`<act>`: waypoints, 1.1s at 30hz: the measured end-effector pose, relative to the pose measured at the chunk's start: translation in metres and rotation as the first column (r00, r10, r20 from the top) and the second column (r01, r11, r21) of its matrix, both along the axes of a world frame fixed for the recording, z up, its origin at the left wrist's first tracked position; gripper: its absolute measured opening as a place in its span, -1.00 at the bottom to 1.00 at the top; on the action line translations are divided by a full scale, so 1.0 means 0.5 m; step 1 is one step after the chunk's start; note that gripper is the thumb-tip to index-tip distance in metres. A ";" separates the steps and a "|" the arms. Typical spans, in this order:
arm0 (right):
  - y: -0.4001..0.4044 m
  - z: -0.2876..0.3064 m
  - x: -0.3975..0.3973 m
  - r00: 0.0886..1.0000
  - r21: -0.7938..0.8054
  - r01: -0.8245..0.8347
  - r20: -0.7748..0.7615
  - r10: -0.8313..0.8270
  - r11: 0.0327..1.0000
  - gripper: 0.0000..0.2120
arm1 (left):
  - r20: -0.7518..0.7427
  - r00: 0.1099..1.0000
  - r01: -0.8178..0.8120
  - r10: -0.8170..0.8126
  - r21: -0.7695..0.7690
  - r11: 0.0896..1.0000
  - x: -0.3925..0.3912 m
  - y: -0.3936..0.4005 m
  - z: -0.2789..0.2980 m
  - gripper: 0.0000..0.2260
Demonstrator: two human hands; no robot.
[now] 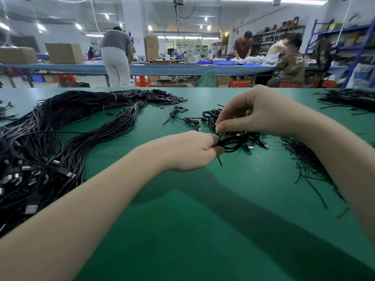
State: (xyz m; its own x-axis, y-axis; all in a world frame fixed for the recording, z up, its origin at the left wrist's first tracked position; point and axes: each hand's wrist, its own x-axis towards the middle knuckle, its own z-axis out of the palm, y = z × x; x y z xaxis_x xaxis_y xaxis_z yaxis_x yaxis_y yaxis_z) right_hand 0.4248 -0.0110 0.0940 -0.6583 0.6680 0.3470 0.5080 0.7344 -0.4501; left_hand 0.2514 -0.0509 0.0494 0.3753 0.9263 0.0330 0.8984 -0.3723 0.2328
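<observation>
The left hand [192,151] grips a small coiled black cable [231,143] just above the green table [203,220], while the right hand [255,112] pinches a thin black tie [219,136] at the top of that coil, its loose end poking out below the left fist. A big bundle of long black cables [60,134] sprawls to the left, finished little coils [213,116] lie behind the hands, and loose black ties [304,159] are strewn at the right
</observation>
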 end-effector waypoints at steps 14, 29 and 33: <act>0.043 -0.035 0.063 0.961 -0.714 -0.276 -0.215 0.174 0.643 -0.65 | 0.486 0.852 0.379 -0.193 -0.319 0.869 -0.015 -0.026 0.039 -0.78; 0.012 -0.074 -0.059 0.779 -0.545 -0.060 -0.549 -0.302 0.836 -0.91 | 0.879 0.435 -0.155 0.197 -0.142 0.978 -0.009 0.033 0.004 -0.82; 0.009 -0.076 -0.064 0.786 -0.541 -0.041 -0.536 -0.307 0.840 -0.89 | 0.886 0.426 -0.186 0.186 -0.116 0.976 -0.014 0.039 -0.001 -0.90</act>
